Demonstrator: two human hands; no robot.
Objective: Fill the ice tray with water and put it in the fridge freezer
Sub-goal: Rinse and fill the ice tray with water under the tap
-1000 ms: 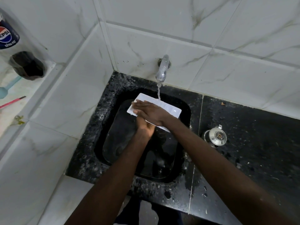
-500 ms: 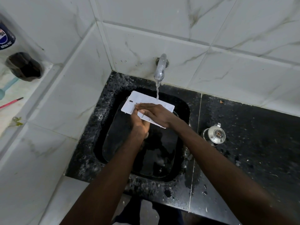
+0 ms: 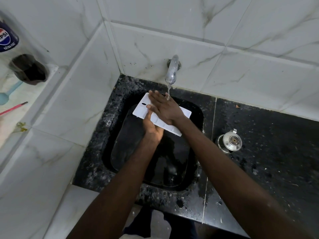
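While water runs from the tap (image 3: pixel 172 70), both arms reach out over the black sink (image 3: pixel 120 107). Nearest the sink's front edge, the left hand (image 3: pixel 152 128) cups the white ice tray (image 3: pixel 143 109) from underneath, its grip wrapped round the tray's near edge. Over it the right hand (image 3: pixel 164 107) lies flat and open on top of the tray, fingers spread, the stream landing right at its knuckles. Right of the sink, a steel lid (image 3: pixel 229 141) sits on the black desk (image 3: pixel 276 152)
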